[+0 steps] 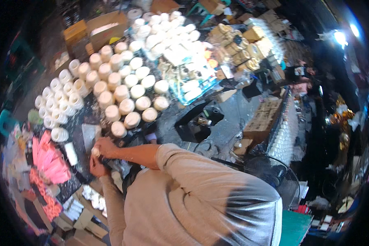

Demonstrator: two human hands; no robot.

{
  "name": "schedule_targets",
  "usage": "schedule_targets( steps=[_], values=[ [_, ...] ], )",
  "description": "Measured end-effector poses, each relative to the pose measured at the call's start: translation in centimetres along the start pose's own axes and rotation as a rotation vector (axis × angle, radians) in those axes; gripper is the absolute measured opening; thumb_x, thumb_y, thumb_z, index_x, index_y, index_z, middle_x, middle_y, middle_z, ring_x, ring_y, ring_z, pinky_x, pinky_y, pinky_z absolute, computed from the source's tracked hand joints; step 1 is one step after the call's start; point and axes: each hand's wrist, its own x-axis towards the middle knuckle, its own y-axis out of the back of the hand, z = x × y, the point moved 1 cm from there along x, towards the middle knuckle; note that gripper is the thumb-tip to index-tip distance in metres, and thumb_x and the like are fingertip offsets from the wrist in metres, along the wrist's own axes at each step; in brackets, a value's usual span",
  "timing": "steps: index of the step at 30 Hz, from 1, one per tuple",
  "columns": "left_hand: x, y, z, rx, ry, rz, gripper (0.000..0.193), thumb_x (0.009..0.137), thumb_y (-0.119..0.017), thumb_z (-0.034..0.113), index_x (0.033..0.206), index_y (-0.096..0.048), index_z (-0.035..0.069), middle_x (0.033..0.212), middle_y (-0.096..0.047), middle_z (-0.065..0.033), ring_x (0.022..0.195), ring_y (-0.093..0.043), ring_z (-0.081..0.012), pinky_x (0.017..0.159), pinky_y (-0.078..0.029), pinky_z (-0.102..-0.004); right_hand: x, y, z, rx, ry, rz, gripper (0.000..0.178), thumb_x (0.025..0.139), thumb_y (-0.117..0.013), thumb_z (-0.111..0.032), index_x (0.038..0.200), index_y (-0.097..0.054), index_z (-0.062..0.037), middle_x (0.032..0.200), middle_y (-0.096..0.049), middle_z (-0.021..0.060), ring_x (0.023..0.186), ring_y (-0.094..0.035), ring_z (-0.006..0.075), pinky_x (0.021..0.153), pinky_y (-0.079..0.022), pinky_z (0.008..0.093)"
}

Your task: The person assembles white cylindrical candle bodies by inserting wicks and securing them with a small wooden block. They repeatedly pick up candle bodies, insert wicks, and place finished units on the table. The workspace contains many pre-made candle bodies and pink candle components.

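Note:
My right hand (105,148) is closed at its fingertips around a small pale piece (95,151), too small to tell its kind. Just below it, my left hand (97,168) is also closed, its thumb side up against the same piece. A clear plastic bag (90,134) lies right beyond my right hand. Left of both hands rests a white cylinder (71,153), lying tilted on the dark surface. Rows of cream-coloured cylinders (119,129) stand close beyond the hands, and white hollow rolls (60,134) are grouped to their left.
Pink strips (53,164) are heaped at the left, above a cardboard box (86,223) and small white pieces (95,199). A black tray-like container (199,123) sits right of the cylinders. A fan (274,176) stands near my right shoulder, beside a long carton (262,119).

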Motion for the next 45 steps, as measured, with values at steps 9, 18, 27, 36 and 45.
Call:
schedule_targets(
  steps=[9, 18, 27, 36, 45],
  values=[
    [-4.2, -0.8, -0.9, -0.301, 0.065, 0.166, 0.033, 0.102, -0.071, 0.019, 0.129, -0.070, 0.001, 0.122, -0.073, -0.0068, 0.108, -0.067, -0.0161, 0.093, -0.055, -0.0330, -2.2, -0.6, -0.7, -0.105, -0.131, 0.021, 0.028, 0.093, -0.066, -0.029, 0.094, -0.074, -0.0025, 0.092, -0.074, 0.0211, 0.090, -0.073, 0.0387, 0.081, -0.057, 0.0489],
    [-4.1, -2.5, 0.8, -0.481, 0.157, 0.207, 0.021, 0.102, -0.070, 0.016, 0.113, -0.073, -0.002, 0.108, -0.074, -0.0068, 0.095, -0.068, -0.0161, 0.084, -0.055, -0.0320, -1.0, 0.0, 0.6, 0.106, -0.485, -0.019, 0.036, 0.108, -0.045, -0.022, 0.112, -0.068, 0.0045, 0.101, -0.073, 0.0241, 0.085, -0.075, 0.0379, 0.068, -0.062, 0.0456],
    [0.8, -1.1, -0.5, 0.266, 0.473, 0.340, 0.037, 0.098, -0.069, 0.031, 0.099, -0.076, -0.005, 0.087, -0.075, -0.0153, 0.077, -0.070, -0.0245, 0.070, -0.055, -0.0409, -1.4, 0.2, -0.3, 0.310, -0.748, 0.049, 0.039, 0.111, -0.037, -0.024, 0.106, -0.064, 0.0033, 0.101, -0.071, 0.0183, 0.064, -0.068, 0.0232, 0.049, -0.058, 0.0338],
    [2.9, 1.7, -3.4, 0.349, 0.286, 0.121, 0.024, 0.106, -0.059, 0.024, 0.102, -0.071, 0.003, 0.091, -0.072, -0.0048, 0.079, -0.064, -0.0156, 0.073, -0.053, -0.0363, -2.6, -0.8, 3.0, -0.386, -0.255, -0.148, 0.033, 0.109, -0.043, -0.020, 0.113, -0.065, 0.0048, 0.102, -0.072, 0.0193, 0.082, -0.072, 0.0280, 0.069, -0.057, 0.0381],
    [-6.2, -0.3, 12.2, -0.200, -0.156, -0.094, 0.018, 0.104, -0.065, 0.016, 0.118, -0.065, 0.004, 0.097, -0.068, -0.0002, 0.088, -0.061, -0.0090, 0.081, -0.052, -0.0280, -3.9, 5.4, -8.6, 0.135, -0.144, -0.114, 0.041, 0.111, -0.039, -0.029, 0.121, -0.065, 0.0016, 0.113, -0.070, 0.0259, 0.106, -0.068, 0.0412, 0.095, -0.051, 0.0498]
  ],
)
